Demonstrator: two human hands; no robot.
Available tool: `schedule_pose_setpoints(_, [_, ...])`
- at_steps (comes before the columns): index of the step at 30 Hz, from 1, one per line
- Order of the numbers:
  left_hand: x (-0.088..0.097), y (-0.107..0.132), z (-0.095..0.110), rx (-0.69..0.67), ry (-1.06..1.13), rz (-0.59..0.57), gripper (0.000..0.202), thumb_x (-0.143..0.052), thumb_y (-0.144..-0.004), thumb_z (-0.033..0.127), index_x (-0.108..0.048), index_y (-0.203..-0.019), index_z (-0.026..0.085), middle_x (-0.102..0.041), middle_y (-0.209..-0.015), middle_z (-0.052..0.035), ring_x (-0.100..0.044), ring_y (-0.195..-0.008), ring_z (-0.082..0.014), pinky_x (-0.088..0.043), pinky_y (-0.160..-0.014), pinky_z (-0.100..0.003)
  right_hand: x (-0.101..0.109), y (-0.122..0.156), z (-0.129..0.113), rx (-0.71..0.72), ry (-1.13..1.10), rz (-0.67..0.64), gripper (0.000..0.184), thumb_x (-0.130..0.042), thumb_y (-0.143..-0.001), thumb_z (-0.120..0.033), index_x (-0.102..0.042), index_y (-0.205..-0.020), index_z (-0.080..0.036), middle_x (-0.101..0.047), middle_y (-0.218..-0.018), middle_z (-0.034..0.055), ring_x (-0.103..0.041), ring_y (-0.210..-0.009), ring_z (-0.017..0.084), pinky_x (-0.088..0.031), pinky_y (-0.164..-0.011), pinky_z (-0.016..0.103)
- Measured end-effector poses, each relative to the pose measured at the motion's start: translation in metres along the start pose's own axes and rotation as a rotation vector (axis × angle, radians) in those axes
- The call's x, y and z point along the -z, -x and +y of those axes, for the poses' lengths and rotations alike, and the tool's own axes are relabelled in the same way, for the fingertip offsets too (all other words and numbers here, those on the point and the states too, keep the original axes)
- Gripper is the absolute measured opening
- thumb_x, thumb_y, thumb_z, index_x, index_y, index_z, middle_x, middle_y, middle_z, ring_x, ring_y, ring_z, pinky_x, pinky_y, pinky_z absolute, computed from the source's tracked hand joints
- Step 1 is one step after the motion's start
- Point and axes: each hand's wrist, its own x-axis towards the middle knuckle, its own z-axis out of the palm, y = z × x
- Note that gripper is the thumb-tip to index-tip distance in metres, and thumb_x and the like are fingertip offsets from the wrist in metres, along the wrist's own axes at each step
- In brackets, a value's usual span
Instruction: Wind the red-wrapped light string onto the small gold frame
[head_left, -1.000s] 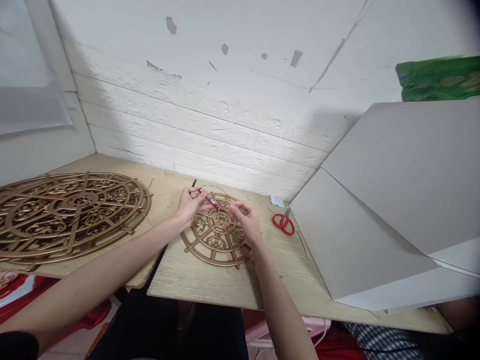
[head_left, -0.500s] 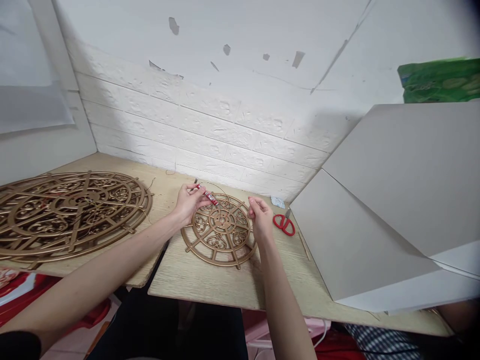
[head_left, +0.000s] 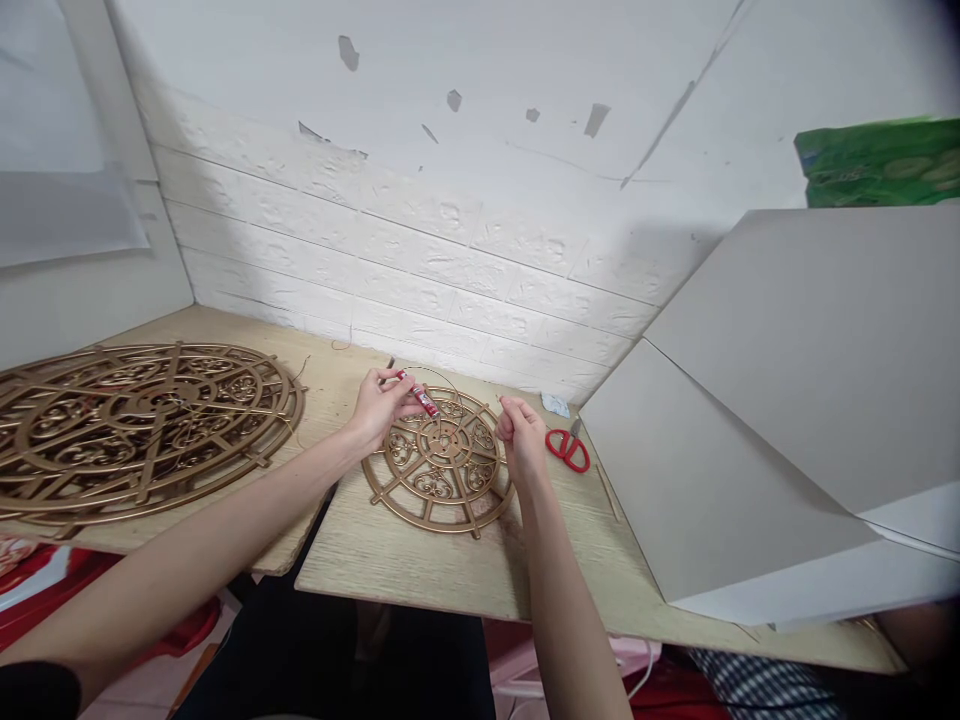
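My left hand (head_left: 379, 408) is closed around a small red and white tube (head_left: 424, 398), whose tip points down to the right over a round gold ornamental grille (head_left: 433, 523). A dark thin stick end (head_left: 387, 372) shows by the fingers; I cannot tell whether the hand holds it. From near that hand a thin dark cord (head_left: 442, 374) arches over the grille's far part. My right hand (head_left: 523, 432) is closed in a pinch above the grille's right edge. Whatever is between its fingertips is too small to make out.
Red-handled scissors (head_left: 568, 449) lie right of my right hand, near a thin wooden stick (head_left: 608, 492). Larger gold grilles (head_left: 142, 493) are stacked at the left. A white panel (head_left: 765, 480) stands at the right, a green packet (head_left: 877, 165) above it. The wall closes off the back.
The tube has shifted slightly to the right in my left hand. My right fingers have curled in a little more. The grille has stayed in place.
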Motion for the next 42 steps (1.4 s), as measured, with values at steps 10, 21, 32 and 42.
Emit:
schedule_pose_setpoints(10, [0.0005, -0.0004, -0.0034, -0.005, 0.002, -0.011, 0.032, -0.064, -0.073, 0.014, -0.037, -0.089, 0.018, -0.066, -0.073, -0.0033, -0.066, -0.058, -0.0152, -0.056, -0.056, -0.031, 0.0017, 0.0019, -0.0037, -0.212, -0.113, -0.113, 0.037, -0.069, -0.066, -0.026, -0.033, -0.059, -0.019, -0.019, -0.047, -0.0114, -0.01, -0.04, 0.003, -0.006, -0.035, 0.019])
schedule_pose_setpoints(21, [-0.001, 0.0022, -0.0039, -0.004, -0.011, -0.018, 0.034, -0.067, -0.072, 0.016, -0.037, -0.088, 0.018, -0.065, -0.071, -0.001, -0.065, -0.059, -0.0135, -0.055, -0.054, -0.028, 0.0035, -0.0017, -0.0008, -0.373, -0.232, -0.121, 0.046, -0.071, -0.064, -0.022, -0.025, -0.057, -0.021, -0.016, -0.041, -0.0131, -0.007, -0.038, 0.003, -0.007, -0.033, 0.019])
schedule_pose_setpoints(32, [-0.0013, 0.0024, -0.0044, -0.008, -0.006, -0.019, 0.036, -0.069, -0.07, 0.017, -0.038, -0.088, 0.018, -0.065, -0.069, -0.0007, -0.064, -0.056, -0.0133, -0.054, -0.052, -0.026, 0.0012, 0.004, -0.0041, -0.316, -0.239, -0.183, 0.03, -0.074, -0.066, -0.025, -0.045, -0.07, -0.019, -0.016, -0.043, -0.0139, -0.005, -0.039, 0.003, -0.008, -0.033, 0.016])
schedule_pose_setpoints(42, [-0.0002, 0.0011, -0.0054, -0.01, -0.024, -0.023, 0.038, -0.07, -0.069, 0.019, -0.038, -0.089, 0.018, -0.066, -0.07, -0.0017, -0.065, -0.057, -0.0143, -0.054, -0.052, -0.027, 0.0006, 0.004, -0.0026, -0.296, -0.219, -0.198, 0.028, -0.076, -0.064, -0.026, -0.053, -0.076, -0.017, -0.017, -0.044, -0.0138, -0.007, -0.039, 0.002, -0.009, -0.032, 0.015])
